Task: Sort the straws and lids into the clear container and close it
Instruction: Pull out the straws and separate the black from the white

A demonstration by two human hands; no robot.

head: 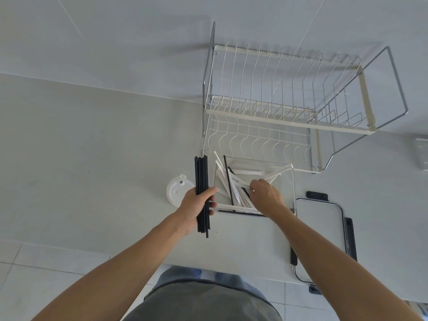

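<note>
Two hands are at work over the clear container (288,181), which stands on the bench just in front of the wire dish rack (278,107), toward the bench's near edge. The left hand (196,207) has its grip wrapped round a bundle of black straws (202,181), held upright beside the container's left wall and not yet inside it. The right hand (266,196) reaches down into the container among a loose heap of white wrapped straws (240,193); its fingers are curled there, but whether they pinch one or only stir them I cannot tell. One single black straw (228,179) leans among the white ones in the box.

By my judgement the job is roughly half done. The white straws are in the container but lie criss-cross, some poking over the rim at the back, so they would need laying flat before the box could shut. The black bundle has yet to go in. A round white cup lid (177,189) rests on the bench to the left of the container, just behind the left hand, and is not yet put away. The container's own lid (320,224), clear with black latches, lies flat on the bench to the right, near the front edge, so the closing step is not yet begun.
</note>
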